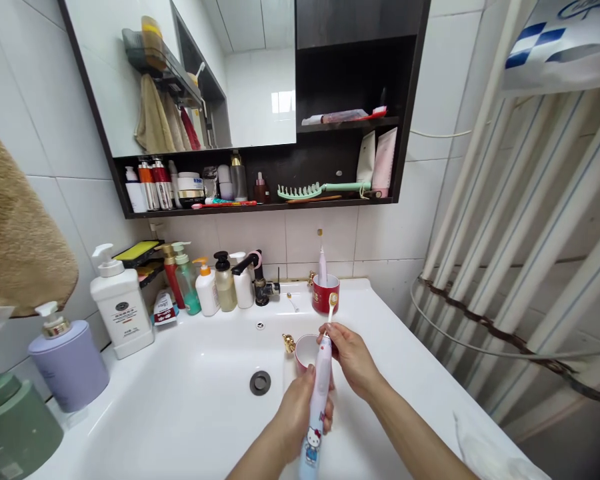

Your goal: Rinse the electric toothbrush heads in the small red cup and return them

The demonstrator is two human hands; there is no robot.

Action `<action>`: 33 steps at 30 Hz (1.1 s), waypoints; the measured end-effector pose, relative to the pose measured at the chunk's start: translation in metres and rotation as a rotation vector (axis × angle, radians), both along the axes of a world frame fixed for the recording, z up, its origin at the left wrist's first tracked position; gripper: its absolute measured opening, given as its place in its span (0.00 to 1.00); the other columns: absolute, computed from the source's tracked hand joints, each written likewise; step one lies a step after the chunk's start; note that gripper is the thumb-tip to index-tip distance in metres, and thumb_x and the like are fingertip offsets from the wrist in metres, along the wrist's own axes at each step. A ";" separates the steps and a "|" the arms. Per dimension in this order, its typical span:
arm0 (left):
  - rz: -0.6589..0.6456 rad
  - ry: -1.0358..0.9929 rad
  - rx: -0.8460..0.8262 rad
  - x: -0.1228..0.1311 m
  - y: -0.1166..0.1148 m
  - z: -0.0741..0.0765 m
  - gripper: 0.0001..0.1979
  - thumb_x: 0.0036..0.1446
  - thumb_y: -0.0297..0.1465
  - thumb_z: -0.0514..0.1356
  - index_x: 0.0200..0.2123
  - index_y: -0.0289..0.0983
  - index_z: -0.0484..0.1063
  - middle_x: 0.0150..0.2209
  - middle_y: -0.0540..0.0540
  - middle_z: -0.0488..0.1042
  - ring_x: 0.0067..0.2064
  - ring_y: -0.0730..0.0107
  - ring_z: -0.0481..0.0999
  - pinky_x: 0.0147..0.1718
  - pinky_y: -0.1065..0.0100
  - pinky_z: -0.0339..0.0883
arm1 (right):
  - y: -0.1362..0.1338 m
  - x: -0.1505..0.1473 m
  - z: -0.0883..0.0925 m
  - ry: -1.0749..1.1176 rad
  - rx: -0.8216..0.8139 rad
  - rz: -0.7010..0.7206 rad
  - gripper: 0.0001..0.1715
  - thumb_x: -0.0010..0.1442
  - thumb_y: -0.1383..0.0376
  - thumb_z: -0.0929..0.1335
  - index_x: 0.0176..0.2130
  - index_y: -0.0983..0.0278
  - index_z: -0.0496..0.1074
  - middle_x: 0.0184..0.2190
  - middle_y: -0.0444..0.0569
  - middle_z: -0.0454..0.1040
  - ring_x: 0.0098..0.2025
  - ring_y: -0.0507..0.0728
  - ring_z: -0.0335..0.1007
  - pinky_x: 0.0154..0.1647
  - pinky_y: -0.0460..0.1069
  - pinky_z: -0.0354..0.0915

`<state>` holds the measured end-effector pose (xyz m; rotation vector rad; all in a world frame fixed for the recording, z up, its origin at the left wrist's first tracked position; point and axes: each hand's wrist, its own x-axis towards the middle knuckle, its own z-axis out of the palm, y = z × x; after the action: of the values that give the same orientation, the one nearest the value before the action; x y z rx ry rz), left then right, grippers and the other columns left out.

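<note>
My left hand is wrapped round the body of a white and pink electric toothbrush with a cartoon cat on it, held upright over the right side of the white sink. My right hand pinches the brush's thin neck just below the brush head. Right behind the hands, a red cup with a gold handle sits on the sink's rim. A second red cup farther back holds another electric toothbrush.
Pump bottles line the back ledge beside a black tap. A white pump bottle and a purple one stand at left. A dark shelf with toiletries and a green comb hangs above. White radiator pipes stand at right.
</note>
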<state>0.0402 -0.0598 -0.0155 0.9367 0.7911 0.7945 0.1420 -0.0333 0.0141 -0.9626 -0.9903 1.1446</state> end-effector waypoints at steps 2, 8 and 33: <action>0.036 0.059 0.070 0.000 0.001 0.001 0.22 0.40 0.49 0.44 0.21 0.34 0.59 0.11 0.54 0.59 0.11 0.81 0.56 0.13 0.76 0.47 | 0.000 0.000 -0.001 0.030 -0.013 -0.029 0.13 0.43 0.58 0.62 0.22 0.67 0.64 0.16 0.42 0.65 0.18 0.47 0.56 0.21 0.44 0.53; -0.152 -0.026 -0.087 -0.006 0.004 0.000 0.24 0.40 0.51 0.41 0.24 0.35 0.59 0.11 0.55 0.59 0.11 0.82 0.56 0.13 0.76 0.47 | -0.002 -0.004 -0.001 0.127 -0.045 -0.056 0.12 0.42 0.59 0.63 0.22 0.67 0.63 0.16 0.43 0.66 0.19 0.48 0.57 0.22 0.44 0.55; 0.188 -0.182 -0.212 -0.015 0.013 0.008 0.21 0.41 0.48 0.45 0.23 0.35 0.58 0.12 0.55 0.57 0.12 0.83 0.54 0.14 0.76 0.42 | 0.051 0.004 0.002 -0.600 -0.109 -0.160 0.06 0.44 0.65 0.61 0.26 0.65 0.61 0.15 0.39 0.60 0.17 0.47 0.60 0.16 0.43 0.58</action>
<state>0.0256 -0.0465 -0.0077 0.5977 0.7935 0.9262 0.1456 0.0181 0.0165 -1.4937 -1.3027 0.7905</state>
